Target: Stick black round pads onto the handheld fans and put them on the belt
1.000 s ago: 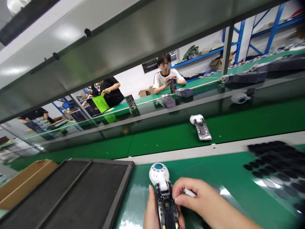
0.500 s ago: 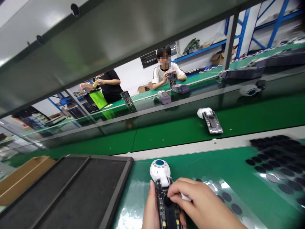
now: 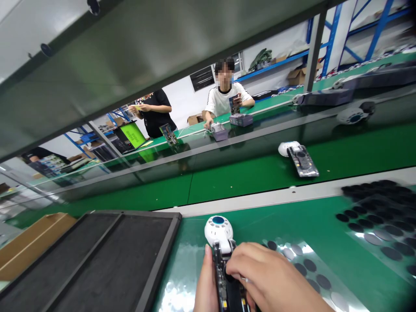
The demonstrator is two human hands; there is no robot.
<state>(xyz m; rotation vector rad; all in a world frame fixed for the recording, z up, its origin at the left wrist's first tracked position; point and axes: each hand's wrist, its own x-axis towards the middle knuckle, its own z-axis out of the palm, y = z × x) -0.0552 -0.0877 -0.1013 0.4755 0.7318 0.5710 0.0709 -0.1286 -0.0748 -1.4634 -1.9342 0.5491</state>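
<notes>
My left hand (image 3: 206,284) wraps round a handheld device with a round white head (image 3: 218,229) and a clear-and-black body (image 3: 221,277), held upright low in the middle. Over the body, my right hand (image 3: 260,273) is closed, its fingertips pressed against the round dark spot below the head. A sliver of something white shows between those fingers, too small to name. Right of that hand lies a clear sheet of round black stickers (image 3: 310,265). More round black stickers (image 3: 383,216) lie farther right.
A black tray (image 3: 130,255) and a cardboard box (image 3: 35,242) stand at left. Beyond the pale rail (image 3: 247,197), a similar device (image 3: 303,160) lies on the green conveyor belt (image 3: 208,186). A metal shelf (image 3: 162,52) hangs overhead. Co-workers sit and stand across the line.
The devices on the belt have shifted right. My right fingers have curled further over the round spot, covering more of it and the white sliver. A co-worker opposite has lowered one hand to a grey-purple item.
</notes>
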